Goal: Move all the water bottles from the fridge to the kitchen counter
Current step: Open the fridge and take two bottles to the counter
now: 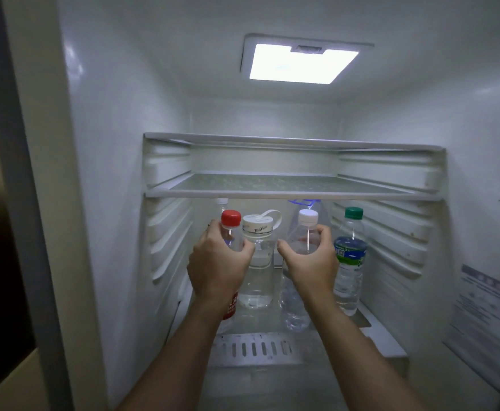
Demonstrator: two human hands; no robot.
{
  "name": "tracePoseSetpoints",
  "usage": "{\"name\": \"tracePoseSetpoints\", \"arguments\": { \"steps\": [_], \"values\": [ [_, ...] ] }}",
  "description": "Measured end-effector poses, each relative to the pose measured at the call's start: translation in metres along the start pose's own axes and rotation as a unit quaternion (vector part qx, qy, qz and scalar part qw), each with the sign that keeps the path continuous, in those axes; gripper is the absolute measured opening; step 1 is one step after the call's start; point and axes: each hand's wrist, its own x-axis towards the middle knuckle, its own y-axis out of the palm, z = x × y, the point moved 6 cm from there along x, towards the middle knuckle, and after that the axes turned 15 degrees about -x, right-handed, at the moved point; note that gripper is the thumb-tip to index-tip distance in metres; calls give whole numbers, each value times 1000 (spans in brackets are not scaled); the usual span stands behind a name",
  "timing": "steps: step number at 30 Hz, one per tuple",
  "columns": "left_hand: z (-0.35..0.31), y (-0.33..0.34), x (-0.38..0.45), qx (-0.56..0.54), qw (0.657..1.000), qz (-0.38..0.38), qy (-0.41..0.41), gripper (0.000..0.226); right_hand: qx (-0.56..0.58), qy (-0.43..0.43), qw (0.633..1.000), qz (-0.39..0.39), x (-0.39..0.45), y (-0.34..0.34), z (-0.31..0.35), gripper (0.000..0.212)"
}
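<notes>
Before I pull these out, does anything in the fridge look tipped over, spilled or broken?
Nothing stands out. The bottles all stand upright on the lower shelf, caps on, and no puddle shows. The left hand and right hand each grip one.

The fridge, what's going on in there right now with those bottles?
A person is reaching into the open fridge with both hands. The left hand grips the red-capped bottle, and the right hand grips the white-capped bottle. Between them stands a wide bottle with a loop lid, and a green-capped bottle stands to the right. All are still inside the fridge.
</notes>
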Motion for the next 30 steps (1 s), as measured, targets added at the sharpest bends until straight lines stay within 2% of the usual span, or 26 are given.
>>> {"name": "tracePoseSetpoints", "arguments": {
  "steps": [4, 9, 15, 22, 30],
  "values": [
    [-11, -5, -7, -8, 1000, 8, 20, 28, 40, 10, 999, -6, -5, -11, 1, 45],
    [-29, -16, -20, -45, 999, 7, 1, 23, -8, -29, 999, -42, -11, -34, 24, 45],
    [-53, -28, -46, -50, 998, 32, -2, 28, 42, -25, 999, -18, -35, -58, 39, 57],
    [-67, -49, -81, -48, 997, 46, -36, 24, -4, -53, 998, -30, -58, -87, 49, 45],
    [-87, -82, -118, -63, 997, 37, -39, 23, -6, -66, 998, -8, -101, -107, 47, 46]
  ]
}}
